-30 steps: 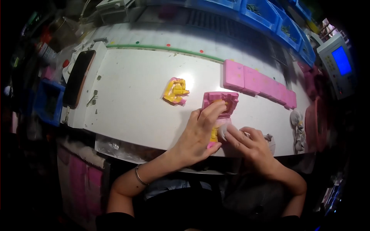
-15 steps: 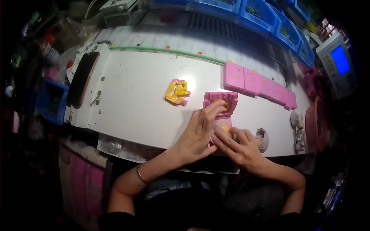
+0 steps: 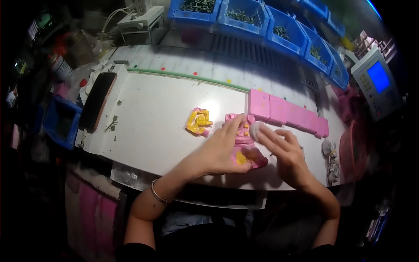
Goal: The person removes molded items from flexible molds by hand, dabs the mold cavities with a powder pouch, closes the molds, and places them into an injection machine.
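Note:
A pink rubber mould (image 3: pixel 258 160) lies opened out near the table's front edge, with yellow patches inside both halves. My left hand (image 3: pixel 220 146) grips it from the left, fingers over the upper half and thumb on the lower one. Just right of the upper half, my right hand (image 3: pixel 286 155) holds a small whitish cloth pouch (image 3: pixel 255 130) at its fingertips. Left of the mould lies a separate pink and yellow mould piece (image 3: pixel 199 122).
A row of pink blocks (image 3: pixel 279 110) stands behind the mould. A tied cloth bundle (image 3: pixel 331 159) and a pink basin (image 3: pixel 352 150) are at right. A phone (image 3: pixel 98 102) lies left. Blue bins (image 3: pixel 286 32) with small parts line the back, near a device with a blue screen (image 3: pixel 377 76).
My right hand has lifted from the lower half and moved up and right with the pouch. My left hand has shifted down over the mould. The view has tilted slightly upward.

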Tool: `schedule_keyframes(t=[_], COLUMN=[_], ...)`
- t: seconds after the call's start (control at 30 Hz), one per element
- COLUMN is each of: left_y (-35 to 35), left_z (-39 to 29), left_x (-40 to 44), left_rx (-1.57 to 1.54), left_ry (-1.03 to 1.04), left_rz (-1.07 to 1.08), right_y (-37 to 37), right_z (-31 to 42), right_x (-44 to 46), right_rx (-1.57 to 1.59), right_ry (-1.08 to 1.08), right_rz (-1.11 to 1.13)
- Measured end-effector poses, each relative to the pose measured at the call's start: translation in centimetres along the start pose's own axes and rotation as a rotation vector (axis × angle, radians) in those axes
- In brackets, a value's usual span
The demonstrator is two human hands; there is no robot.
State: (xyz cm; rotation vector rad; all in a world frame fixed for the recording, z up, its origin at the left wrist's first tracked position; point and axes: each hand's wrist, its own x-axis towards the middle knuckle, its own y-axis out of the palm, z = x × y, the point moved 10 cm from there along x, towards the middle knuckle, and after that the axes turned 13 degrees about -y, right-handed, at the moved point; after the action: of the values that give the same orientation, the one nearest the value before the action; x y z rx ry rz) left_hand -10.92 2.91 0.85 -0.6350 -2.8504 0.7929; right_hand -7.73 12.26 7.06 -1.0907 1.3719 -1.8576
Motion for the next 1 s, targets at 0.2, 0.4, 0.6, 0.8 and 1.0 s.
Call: schedule_keyframes(t=[0.2,0.4,0.6,0.8,1.0], left_y=[0.1,0.0,0.1,-0.5,-0.1], left_z=[-0.1,0.6,0.4,0.0,0.8], left_x=[0.6,0.9,0.7,0.4,0.8], left_rx=[-0.028,-0.034,-0.036,-0.108,-0.099], left_ry=[-0.089,-0.146,-0.183,-0.214,-0.187], left_rz=[0.134,0.139,0.147,0.143,0.117], right_y=[3.8,0.9,3.9,2.2,3.6], right_z=[-2.0,-3.3,-3.0,-3.0,-1.9], right_x=[0.2,0.9,0.2,1.1,2.6], right_rx=[-0.091,-0.003,-0.057,0.135,0.033], right_ry=[-0.07,-0.016,-0.085,-0.067,-0.276], right_rz=[0.08,-0.152,0.025,-0.038,0.092])
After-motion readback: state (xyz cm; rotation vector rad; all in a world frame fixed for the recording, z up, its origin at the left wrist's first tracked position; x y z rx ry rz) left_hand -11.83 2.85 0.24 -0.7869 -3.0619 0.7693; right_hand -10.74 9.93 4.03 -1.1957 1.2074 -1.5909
